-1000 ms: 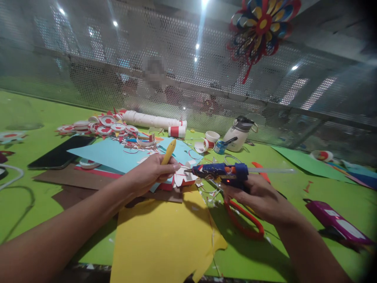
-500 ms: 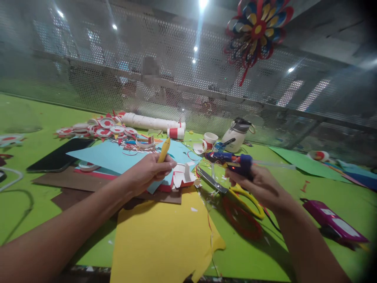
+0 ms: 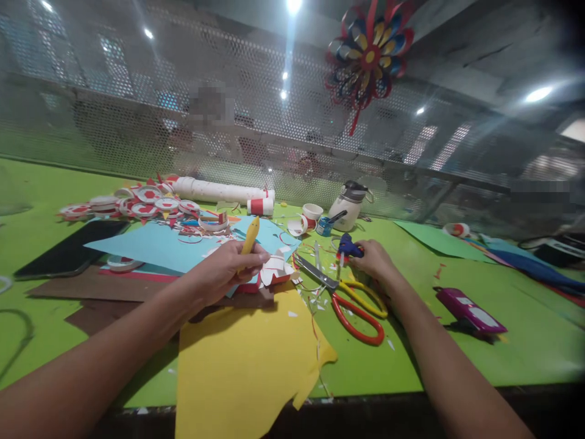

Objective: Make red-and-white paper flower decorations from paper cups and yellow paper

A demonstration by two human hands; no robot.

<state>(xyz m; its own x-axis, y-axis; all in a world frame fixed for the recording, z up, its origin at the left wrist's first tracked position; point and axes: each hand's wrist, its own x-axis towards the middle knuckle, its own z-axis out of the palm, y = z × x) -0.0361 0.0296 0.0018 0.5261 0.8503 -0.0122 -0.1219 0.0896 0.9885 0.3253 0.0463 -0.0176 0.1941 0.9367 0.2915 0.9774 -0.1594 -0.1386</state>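
Note:
My left hand (image 3: 235,265) is closed round a slim yellow pen-shaped thing (image 3: 251,235), its tip pointing up. Beside those fingertips is a cut white-and-red paper cup piece (image 3: 276,268); I cannot tell whether they touch it. My right hand (image 3: 372,259) is closed on a blue hot glue gun (image 3: 350,245), low over the green table and partly hidden by the fingers. Large scissors (image 3: 359,320) with one red and one yellow handle lie open just left of my right hand. Below my left hand spreads yellow paper (image 3: 237,366), with light blue sheets (image 3: 150,244) behind.
Red-and-white paper discs (image 3: 148,195) pile up at the back left near a black phone (image 3: 68,247). Behind stand paper cups (image 3: 260,207), a blue jar (image 3: 324,226) and a bottle (image 3: 348,207). A purple device (image 3: 470,311) lies right. A paper flower (image 3: 370,58) hangs above.
My right hand has lowered the glue gun towards the table, and its nozzle has turned from pointing left to pointing down. My left hand keeps its hold. The view has shifted right.

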